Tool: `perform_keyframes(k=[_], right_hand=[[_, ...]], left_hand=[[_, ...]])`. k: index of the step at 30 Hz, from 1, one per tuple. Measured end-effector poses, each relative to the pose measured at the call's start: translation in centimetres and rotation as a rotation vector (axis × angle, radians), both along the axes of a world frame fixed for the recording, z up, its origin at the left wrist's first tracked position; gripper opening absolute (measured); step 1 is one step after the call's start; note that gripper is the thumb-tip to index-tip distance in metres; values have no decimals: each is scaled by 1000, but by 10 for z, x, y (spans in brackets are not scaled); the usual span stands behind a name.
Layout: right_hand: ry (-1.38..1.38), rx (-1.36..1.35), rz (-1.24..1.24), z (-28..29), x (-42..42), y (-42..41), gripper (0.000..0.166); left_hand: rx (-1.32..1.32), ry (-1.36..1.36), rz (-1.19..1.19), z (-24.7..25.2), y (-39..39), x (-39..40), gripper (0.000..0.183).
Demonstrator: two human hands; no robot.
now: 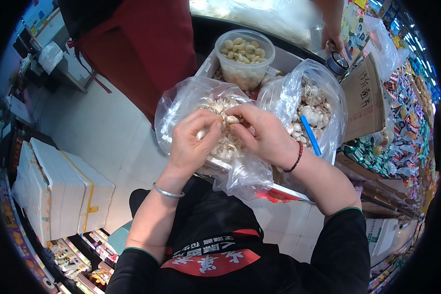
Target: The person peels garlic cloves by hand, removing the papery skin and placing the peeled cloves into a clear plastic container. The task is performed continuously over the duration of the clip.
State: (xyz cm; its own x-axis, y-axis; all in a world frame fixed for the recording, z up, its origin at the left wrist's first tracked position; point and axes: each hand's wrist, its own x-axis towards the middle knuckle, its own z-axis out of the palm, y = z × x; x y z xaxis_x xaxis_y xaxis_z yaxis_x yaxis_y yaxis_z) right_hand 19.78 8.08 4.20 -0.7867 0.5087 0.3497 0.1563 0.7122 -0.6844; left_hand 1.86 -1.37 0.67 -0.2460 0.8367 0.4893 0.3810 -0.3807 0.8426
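Note:
Both hands meet above a clear plastic bag of loose papery garlic skins. Between the fingertips of my right hand is a pale garlic clove. My left hand pinches at the near side of that clove with thumb and forefinger, and a second garlic clove shows tucked inside its curled fingers. To the right, another clear bag holds garlic bulbs, with a blue plastic-handled tool lying across them. Behind the bags stands a round plastic tub of peeled cloves.
A cardboard sign with handwriting stands right of the bags, beside heaped packaged snacks. Another person's hand is near a dark-lidded container. Red cloth hangs at the far left; white foam boxes stand lower left.

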Motion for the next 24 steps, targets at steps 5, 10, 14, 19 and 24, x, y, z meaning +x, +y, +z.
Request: perform_keyframes(k=[5, 10, 14, 19, 24], right_hand=[[265, -258, 79, 5, -1, -3, 30], [198, -285, 90, 8, 3, 4, 35], [100, -286, 110, 6, 3, 6, 35], [23, -365, 164, 4, 6, 10, 35], [-39, -520, 230, 8, 7, 12, 35]], left_hand=[[-113, -14, 71, 4, 2, 3, 9], [-37, -54, -5, -2, 3, -3, 14], [-4, -186, -142, -4, 1, -7, 18], [-54, -113, -243, -1, -1, -14, 16], [-52, -95, -253, -3, -2, -17, 12]])
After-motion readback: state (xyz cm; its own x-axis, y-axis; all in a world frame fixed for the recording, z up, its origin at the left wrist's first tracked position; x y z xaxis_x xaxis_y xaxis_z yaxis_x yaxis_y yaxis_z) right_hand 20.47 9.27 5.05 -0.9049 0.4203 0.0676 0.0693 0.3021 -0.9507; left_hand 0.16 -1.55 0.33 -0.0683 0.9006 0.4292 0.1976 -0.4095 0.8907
